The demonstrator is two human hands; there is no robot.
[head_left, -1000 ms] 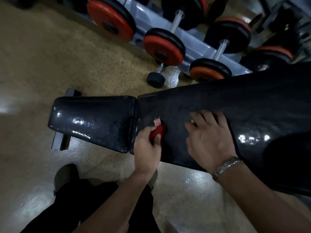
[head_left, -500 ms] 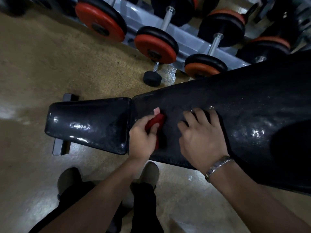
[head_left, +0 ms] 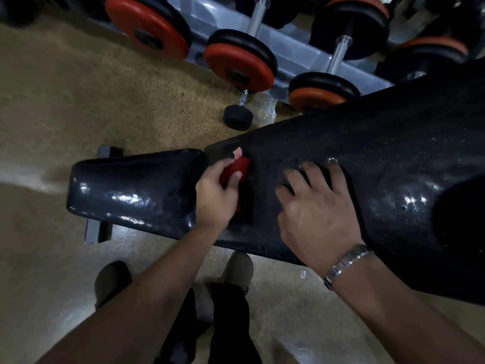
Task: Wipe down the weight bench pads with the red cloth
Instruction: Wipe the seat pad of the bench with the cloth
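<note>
At centre frame, red cloth [head_left: 237, 168]: was bunched up and pressed on the back pad [head_left: 380, 153], just right of the seam with the seat pad [head_left: 131, 190].
Left hand [head_left: 214, 195]: fingers and thumb were curled round the cloth, gripping it. A pale corner stuck out past the fingertips toward the top of frame.
Right hand [head_left: 315, 206]: lay flat on the back pad with fingers spread and straight, holding nothing. It was right of the cloth, near but apart.
Back pad axis: ran from the seam up toward the right edge of frame, widening. Nearly all of it lay right of the cloth.
Seat pad axis: ran left-right, wholly left of the cloth across the seam.
Nearer hand: left, already on the cloth.
Stroke path (judgement): leftward onto the seat pad looked unobstructed. Rightward, the right hand sat in the lane and would have needed shifting.
</note>
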